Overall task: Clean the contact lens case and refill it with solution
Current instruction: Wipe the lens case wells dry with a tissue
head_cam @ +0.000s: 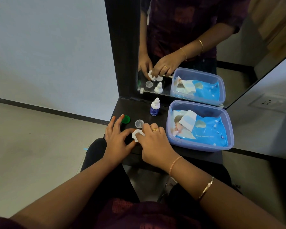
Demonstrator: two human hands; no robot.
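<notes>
My left hand (117,139) pinches the near end of the white contact lens case (136,135) between thumb and forefinger, and its other fingers fan out over the dark table (155,150). My right hand (153,142) curls its fingers down over the other end of the case and covers most of it. I cannot tell whether a wipe is tucked under those fingers. The case sits at the front of the table between my two hands, and only its ridged white rim shows.

Just behind my hands lie two loose caps. The green cap (126,119) is beside my left fingertips, and the clear cap (139,123) is close to my right knuckles. The solution bottle (154,107) stands upright farther back, near the mirror (205,30), with its white dropper top on. To the right, a clear plastic tub (228,129) holds a blue pack of baby wet wipes (210,129), with one sheet pulled partly out of its opening. The mirror repeats my hands, the bottle, the clear cap and the tub.
</notes>
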